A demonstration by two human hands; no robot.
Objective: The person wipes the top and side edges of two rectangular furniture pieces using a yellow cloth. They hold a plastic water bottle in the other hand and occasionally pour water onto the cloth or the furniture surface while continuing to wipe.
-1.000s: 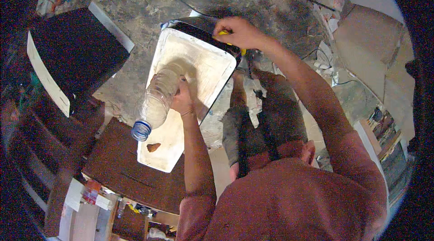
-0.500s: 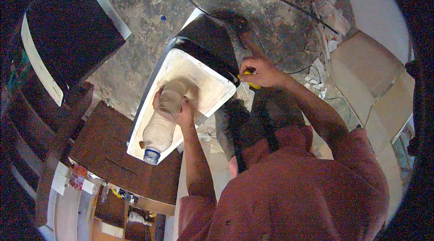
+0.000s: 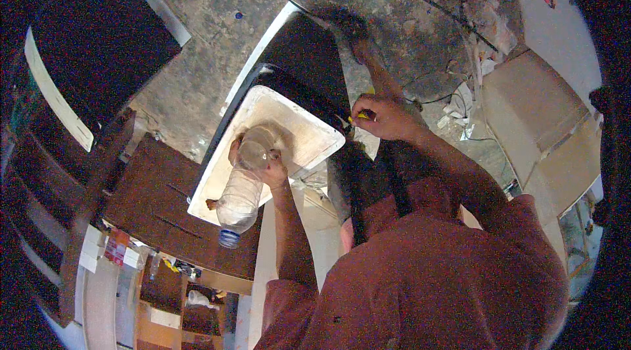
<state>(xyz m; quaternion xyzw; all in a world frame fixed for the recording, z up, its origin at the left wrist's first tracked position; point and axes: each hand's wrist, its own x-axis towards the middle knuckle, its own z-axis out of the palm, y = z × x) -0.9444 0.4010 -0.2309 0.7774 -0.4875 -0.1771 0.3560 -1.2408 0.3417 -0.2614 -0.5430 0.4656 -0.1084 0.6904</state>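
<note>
My left hand (image 3: pixel 276 171) is closed around a clear plastic bottle (image 3: pixel 238 200). The bottle is tilted, its blue cap toward me and its round base turned up. Behind it lies the pale, rimmed face of a box-like piece with black sides (image 3: pixel 309 110); whether bottle and face touch, I cannot tell. At the right corner of that piece, my right hand (image 3: pixel 391 118) pinches a small yellow object (image 3: pixel 361 116), mostly hidden by the fingers, so its kind is unclear.
A similar black piece with pale edges (image 3: pixel 108 54) stands at the far left. Cardboard (image 3: pixel 536 103) lies on the right, and a thin dark strip (image 3: pixel 434 11) on the stained floor (image 3: pixel 197 80). Brown wooden furniture (image 3: pixel 171 212) is at the lower left, by shelves holding small items.
The bottle has tipped, so its base faces up more and its cap extends past the pale face's near edge. My right hand has turned slightly, staying by the corner with the yellow object.
</note>
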